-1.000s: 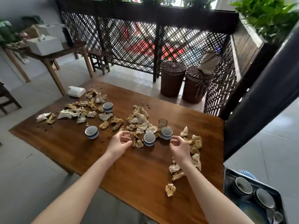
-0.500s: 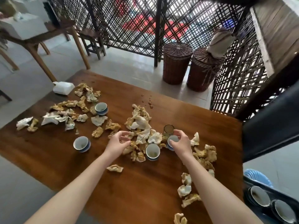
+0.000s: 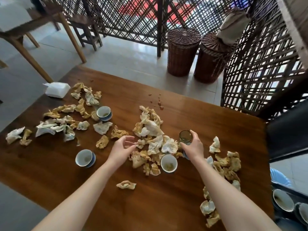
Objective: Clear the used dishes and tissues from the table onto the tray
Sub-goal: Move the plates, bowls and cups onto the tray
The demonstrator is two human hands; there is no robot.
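Crumpled stained tissues (image 3: 154,130) litter the brown wooden table (image 3: 166,197). Three blue-and-white cups stand among them: one at the left (image 3: 104,113), one near the front left (image 3: 85,158), one in the middle (image 3: 168,163). My right hand (image 3: 194,147) curls around a small smoky glass (image 3: 185,135); a blue cup edge (image 3: 185,155) shows under its palm. My left hand (image 3: 123,147) hovers with fingers apart, fingertips at a tissue scrap (image 3: 140,144). The dark tray (image 3: 283,189) sits at the bottom right, off the table, with bowls (image 3: 283,201) in it.
A white tissue pack (image 3: 57,90) lies at the table's far left corner, with another small glass (image 3: 94,100) near it. Two wicker baskets (image 3: 183,50) stand beyond the table by a lattice fence (image 3: 258,80). A side table (image 3: 25,30) and a stool (image 3: 86,30) stand at the back left.
My right hand moved from the blue cup up to the small glass and closed around it. My left hand stayed by the tissue pile. The view tilted down and closer.
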